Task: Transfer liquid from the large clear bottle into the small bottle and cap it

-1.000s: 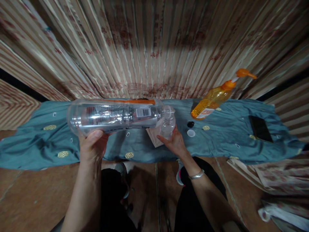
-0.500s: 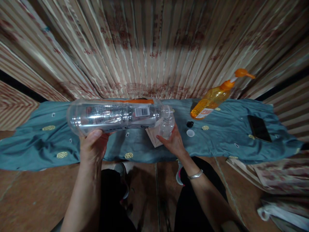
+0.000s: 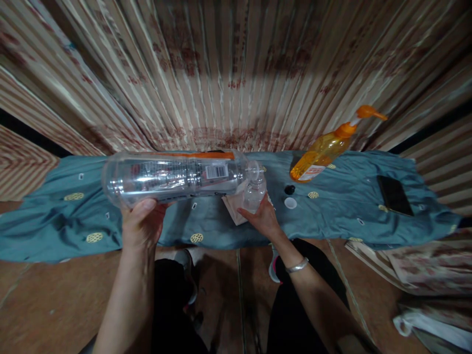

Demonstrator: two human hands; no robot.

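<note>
A large clear bottle (image 3: 177, 174) with a barcode label lies sideways in my left hand (image 3: 143, 219), whose thumb and fingers grip it from below. Its neck points right, at the mouth of a small clear bottle (image 3: 253, 192). Around the small bottle my right hand (image 3: 263, 216) is closed, the thumb on its near side. Whether the two mouths touch I cannot tell. Under the small bottle is a pale folded cloth or paper (image 3: 236, 211). Any liquid passing between the bottles is too unclear to make out.
An orange pump bottle (image 3: 322, 152) stands to the right on the blue cloth (image 3: 332, 206). Near it are a small black cap (image 3: 289, 189) and a white round lid (image 3: 290, 202). Further right lies a dark phone (image 3: 394, 195). A patterned curtain (image 3: 236, 73) hangs behind.
</note>
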